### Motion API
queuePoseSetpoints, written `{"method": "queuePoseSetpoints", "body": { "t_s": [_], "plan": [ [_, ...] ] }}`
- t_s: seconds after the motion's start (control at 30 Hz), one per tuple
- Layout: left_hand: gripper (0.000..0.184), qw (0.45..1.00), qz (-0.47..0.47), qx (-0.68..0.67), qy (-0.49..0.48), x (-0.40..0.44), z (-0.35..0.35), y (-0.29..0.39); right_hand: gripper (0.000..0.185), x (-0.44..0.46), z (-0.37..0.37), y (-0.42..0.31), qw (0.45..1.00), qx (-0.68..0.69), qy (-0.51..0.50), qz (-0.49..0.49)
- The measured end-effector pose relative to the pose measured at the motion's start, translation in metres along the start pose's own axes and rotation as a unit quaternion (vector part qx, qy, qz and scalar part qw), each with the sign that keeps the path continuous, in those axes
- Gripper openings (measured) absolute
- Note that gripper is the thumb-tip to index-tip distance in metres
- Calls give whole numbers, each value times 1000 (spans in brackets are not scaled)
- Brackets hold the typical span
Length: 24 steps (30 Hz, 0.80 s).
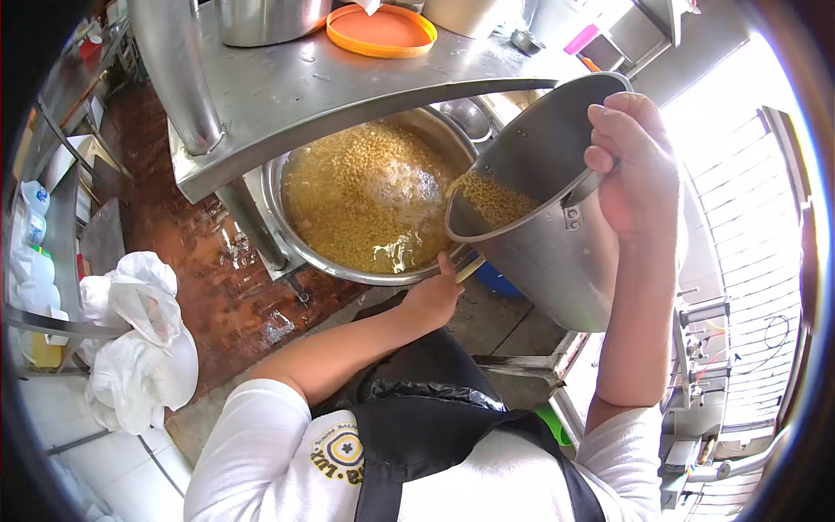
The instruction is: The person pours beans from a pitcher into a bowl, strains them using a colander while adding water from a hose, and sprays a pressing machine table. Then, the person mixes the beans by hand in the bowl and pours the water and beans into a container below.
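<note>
My right hand [633, 161] is closed on the handle side of a tall metal stockpot [557, 248], near its rim. The pot leans left, its mouth over the edge of a large round metal basin [277, 204]. Yellowish kernels [496, 198] lie inside the pot's lower lip. In the basin, many similar kernels [357, 187] sit in cloudy liquid, with a foamy, splashing patch near the pot's mouth. My left hand [435, 296] is at the basin's near rim, one finger against it and the others curled and partly hidden. A pale stick-like piece [470, 268] shows beside it.
A steel table [287, 96] overhangs the basin's far side, bearing an orange lid [381, 31] and another metal pot [271, 19]. White plastic bags [143, 348] are at the left, by a shelf of bottles. A barred window [748, 200] is on the right.
</note>
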<state>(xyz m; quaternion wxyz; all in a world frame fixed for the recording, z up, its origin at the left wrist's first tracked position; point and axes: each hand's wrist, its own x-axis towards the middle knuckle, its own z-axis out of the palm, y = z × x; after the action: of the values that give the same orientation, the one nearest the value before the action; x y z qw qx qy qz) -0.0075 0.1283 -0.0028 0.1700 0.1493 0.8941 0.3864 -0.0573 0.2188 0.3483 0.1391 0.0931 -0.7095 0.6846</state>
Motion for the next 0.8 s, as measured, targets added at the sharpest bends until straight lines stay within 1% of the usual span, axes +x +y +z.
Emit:
{"method": "queuePoseSetpoints", "body": {
  "t_s": [0.2,0.3,0.4,0.47,0.5,0.57,0.6,0.67,0.7,0.77,0.8],
  "plan": [
    [79,1000,25,17,-8,-26,-25,-9,18,-4,-5,-3,1000,-15,6,-3],
    [75,1000,4,12,-13,-45,-41,-18,17,-5,-8,-4,1000,-18,7,5],
    [73,1000,18,-3,9,-70,-62,-25,17,-4,-7,-1,1000,-13,-4,1],
    [62,1000,-18,16,-14,-84,-79,-28,18,-4,0,0,1000,-8,-8,-10],
    [62,1000,-17,17,-17,-92,-85,-33,18,-5,3,0,1000,-8,-4,-9],
    [46,999,3,-41,14,-112,-95,-44,15,-5,7,2,1000,-20,-4,-2],
    [46,999,4,-41,13,-122,-102,-45,15,-5,7,2,1000,-20,-2,-1],
    [34,994,-43,-81,56,-145,-121,-43,15,-4,9,2,1000,-13,-5,-1],
    [34,994,-45,-82,55,-154,-130,-47,15,-5,10,2,1000,-13,-6,1],
    [31,985,-99,-101,104,-169,-147,-54,17,-5,8,1,1000,-5,-2,-4],
    [31,984,-99,-105,105,-170,-154,-54,17,-5,5,0,1000,-9,-5,-4]
  ]
}}
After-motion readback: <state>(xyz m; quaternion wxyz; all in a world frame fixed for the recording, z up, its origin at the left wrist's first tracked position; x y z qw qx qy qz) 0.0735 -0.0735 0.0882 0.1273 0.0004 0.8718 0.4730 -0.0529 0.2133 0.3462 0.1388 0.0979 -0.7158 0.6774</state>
